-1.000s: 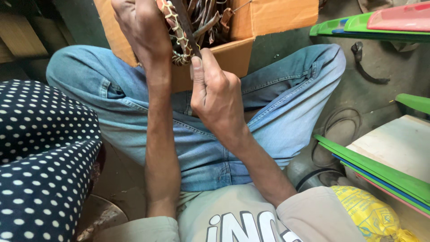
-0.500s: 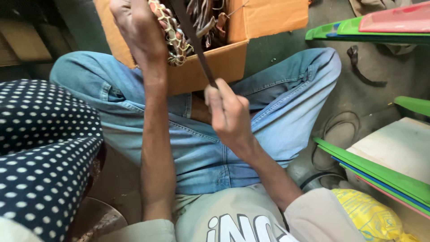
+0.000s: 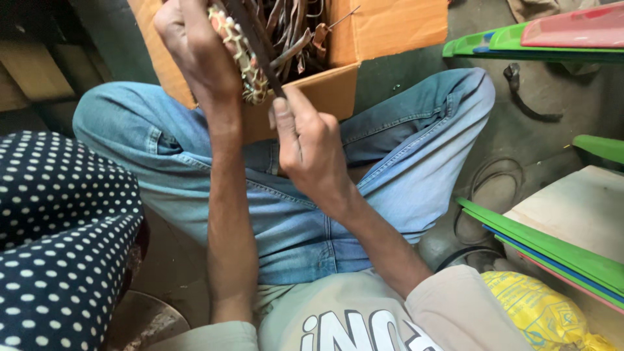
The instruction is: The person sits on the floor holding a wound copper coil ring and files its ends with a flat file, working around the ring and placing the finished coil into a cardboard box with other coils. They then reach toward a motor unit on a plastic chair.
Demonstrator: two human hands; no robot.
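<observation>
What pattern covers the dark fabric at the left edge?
White polka dots on the dark navy fabric, seen clearly in the head view.

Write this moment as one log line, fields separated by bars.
left hand: holds woven piece | right hand: pinches dark strip | behind: cardboard box of strips | pose: seated, legs crossed

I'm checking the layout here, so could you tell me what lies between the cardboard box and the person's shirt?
In the head view, the person's right hand and jeans-clad lap lie between the cardboard box and the shirt.
</observation>
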